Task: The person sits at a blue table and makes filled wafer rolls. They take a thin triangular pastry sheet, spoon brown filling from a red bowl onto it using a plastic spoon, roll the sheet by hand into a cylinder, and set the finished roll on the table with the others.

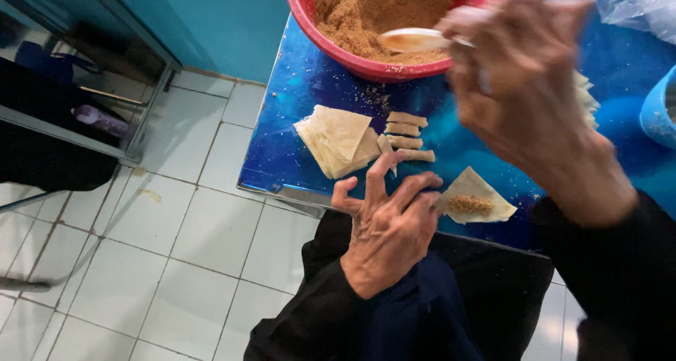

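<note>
Two hands are busy: the left hand [389,223] is spread, fingertips holding down the wrapper [473,197] with filling at the table [296,150] edge. The right hand [524,86] grips a spoon [417,40] over the bowl [366,65]. A wobbly spoon could drop crumbs, and the wrapper could slide off the edge.

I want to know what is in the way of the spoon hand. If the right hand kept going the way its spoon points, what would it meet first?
Probably the brown crumbly filling in the red bowl: the right hand holds a spoon whose tip points left over the bowl's near rim. Its height above the filling is unclear, and the hand is blurred.
</note>
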`<state>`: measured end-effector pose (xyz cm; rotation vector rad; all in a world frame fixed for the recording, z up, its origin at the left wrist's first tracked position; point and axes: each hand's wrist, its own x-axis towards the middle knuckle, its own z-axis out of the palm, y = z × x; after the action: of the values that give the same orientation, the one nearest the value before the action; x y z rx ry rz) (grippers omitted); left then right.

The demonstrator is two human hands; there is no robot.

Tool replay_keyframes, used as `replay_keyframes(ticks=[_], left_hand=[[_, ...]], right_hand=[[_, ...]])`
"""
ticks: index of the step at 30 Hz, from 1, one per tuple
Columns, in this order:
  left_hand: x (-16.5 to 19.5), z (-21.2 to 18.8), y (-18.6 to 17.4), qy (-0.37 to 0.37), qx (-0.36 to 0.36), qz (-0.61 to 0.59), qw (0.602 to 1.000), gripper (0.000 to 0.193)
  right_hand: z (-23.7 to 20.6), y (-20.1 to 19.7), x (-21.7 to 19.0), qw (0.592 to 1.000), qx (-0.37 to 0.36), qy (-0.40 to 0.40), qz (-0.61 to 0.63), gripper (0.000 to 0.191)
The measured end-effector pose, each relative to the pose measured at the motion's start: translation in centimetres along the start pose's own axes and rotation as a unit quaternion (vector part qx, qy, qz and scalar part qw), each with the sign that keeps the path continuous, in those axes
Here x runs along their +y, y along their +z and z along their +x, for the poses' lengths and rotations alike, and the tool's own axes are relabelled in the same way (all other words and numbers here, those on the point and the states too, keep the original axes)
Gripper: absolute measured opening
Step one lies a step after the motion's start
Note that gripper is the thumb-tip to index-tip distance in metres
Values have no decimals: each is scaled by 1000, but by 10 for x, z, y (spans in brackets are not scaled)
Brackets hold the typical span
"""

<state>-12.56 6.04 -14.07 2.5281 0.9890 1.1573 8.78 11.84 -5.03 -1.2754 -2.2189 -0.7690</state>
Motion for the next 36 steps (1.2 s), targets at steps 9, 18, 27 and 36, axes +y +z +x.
replay_keyframes(ticks=[9, 18, 27, 36], left_hand=[[-5, 5, 1, 5, 4, -9, 1000, 8], [-2, 4, 9, 10, 3, -24, 1000, 7], [6, 3, 16, 20, -29, -61, 998, 15], [7, 8, 16, 42, -61, -60, 995, 25]], right_hand=[[-42, -41, -16, 990, -123, 45, -44, 28], [-145, -60, -60, 942, -220, 247, -65, 26], [-140, -56, -68, 932, -178, 315, 23, 17], [-131, -49, -70, 927, -117, 305, 187, 23]])
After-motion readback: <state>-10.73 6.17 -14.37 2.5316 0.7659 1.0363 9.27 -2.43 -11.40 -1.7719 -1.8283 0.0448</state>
